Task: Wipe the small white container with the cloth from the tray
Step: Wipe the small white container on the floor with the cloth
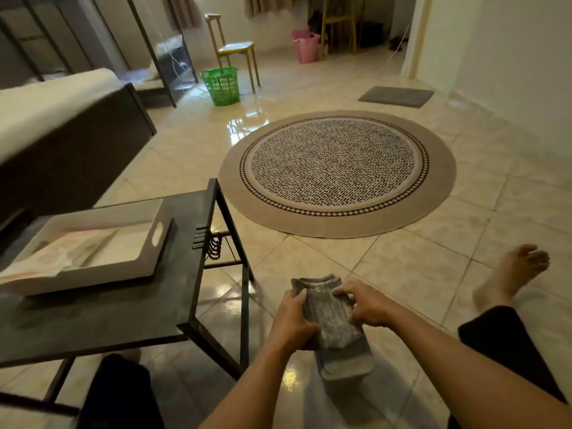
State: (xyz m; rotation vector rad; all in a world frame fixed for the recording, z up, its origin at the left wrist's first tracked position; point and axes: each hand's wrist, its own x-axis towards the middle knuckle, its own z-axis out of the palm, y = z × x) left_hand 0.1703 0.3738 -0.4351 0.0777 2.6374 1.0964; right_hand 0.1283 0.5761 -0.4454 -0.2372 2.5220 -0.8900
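A grey folded cloth [332, 317] is held low over the floor tiles, between my knees. My left hand [292, 320] grips its left edge, and my right hand [366, 305] pinches its upper right part. The lower end of the cloth [346, 363] hangs down below both hands. I see no small white container; whether it is wrapped inside the cloth I cannot tell. The white tray [154, 252] with a cut-out handle lies on the dark side table [123, 314] to my left, with pale papers or packets [62, 252] in it.
A round patterned rug [337, 171] covers the floor ahead. My bare foot [513, 274] stretches out at the right. A bed [55, 119] stands at the left; a green basket [221, 85], a yellow chair [235, 51] and a pink bin [305, 46] are farther back.
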